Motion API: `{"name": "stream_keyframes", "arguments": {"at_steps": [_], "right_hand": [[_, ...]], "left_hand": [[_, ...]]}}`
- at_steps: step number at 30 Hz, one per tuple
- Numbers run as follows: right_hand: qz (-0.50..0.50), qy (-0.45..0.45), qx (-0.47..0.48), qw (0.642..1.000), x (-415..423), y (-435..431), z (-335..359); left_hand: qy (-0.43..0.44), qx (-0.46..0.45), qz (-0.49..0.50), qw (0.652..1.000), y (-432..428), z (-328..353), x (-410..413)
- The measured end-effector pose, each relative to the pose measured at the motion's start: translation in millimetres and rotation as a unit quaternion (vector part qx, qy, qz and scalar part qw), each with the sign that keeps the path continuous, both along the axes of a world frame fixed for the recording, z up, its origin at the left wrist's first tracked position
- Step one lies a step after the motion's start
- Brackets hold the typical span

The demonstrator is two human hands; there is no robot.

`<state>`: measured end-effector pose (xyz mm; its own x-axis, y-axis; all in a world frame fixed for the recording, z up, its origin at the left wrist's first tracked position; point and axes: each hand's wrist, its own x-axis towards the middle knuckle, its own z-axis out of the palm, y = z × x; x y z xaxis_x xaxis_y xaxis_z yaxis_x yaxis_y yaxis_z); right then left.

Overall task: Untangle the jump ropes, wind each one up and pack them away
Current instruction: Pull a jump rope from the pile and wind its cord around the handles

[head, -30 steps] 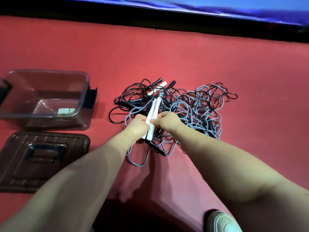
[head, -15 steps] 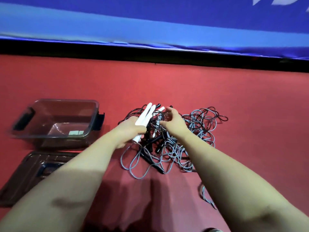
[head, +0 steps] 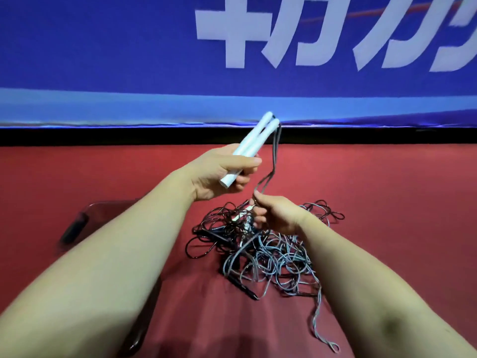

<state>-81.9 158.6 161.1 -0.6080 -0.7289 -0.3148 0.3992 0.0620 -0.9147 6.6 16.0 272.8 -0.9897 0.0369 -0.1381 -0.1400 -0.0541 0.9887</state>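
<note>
- Your left hand [head: 222, 174] curls round the two white handles [head: 254, 142], lifted above the red floor [head: 387, 192], tips toward its far edge.
- The grey cord [head: 274, 156] hangs limp from the handle tips: thin, smooth, probably slippery; take it close to the handles.
- Your right hand [head: 280, 215] pinches that cord just above the tangle [head: 260, 249], a light, floppy heap of grey and black loops mid-floor.

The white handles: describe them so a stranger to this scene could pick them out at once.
Start at the blue banner along the back of the red floor. In front of its lower edge, the left hand grips the white handles, two side by side, tilted up to the right. Unlike the handles in the tangled pile on the floor, these are lifted clear in the air.
</note>
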Motion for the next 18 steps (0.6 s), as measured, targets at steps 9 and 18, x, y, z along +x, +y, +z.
{"name": "stream_keyframes", "arguments": {"at_steps": [9,18], "right_hand": [[-0.381,0.459,-0.024,0.803,-48,40,161],[-0.058,0.304,0.432,0.847,-15,93,36]], "left_hand": [[-0.033,0.01,0.174,0.984,20,-3,-2],[-0.047,-0.264,0.084,0.96,58,-43,9]]}}
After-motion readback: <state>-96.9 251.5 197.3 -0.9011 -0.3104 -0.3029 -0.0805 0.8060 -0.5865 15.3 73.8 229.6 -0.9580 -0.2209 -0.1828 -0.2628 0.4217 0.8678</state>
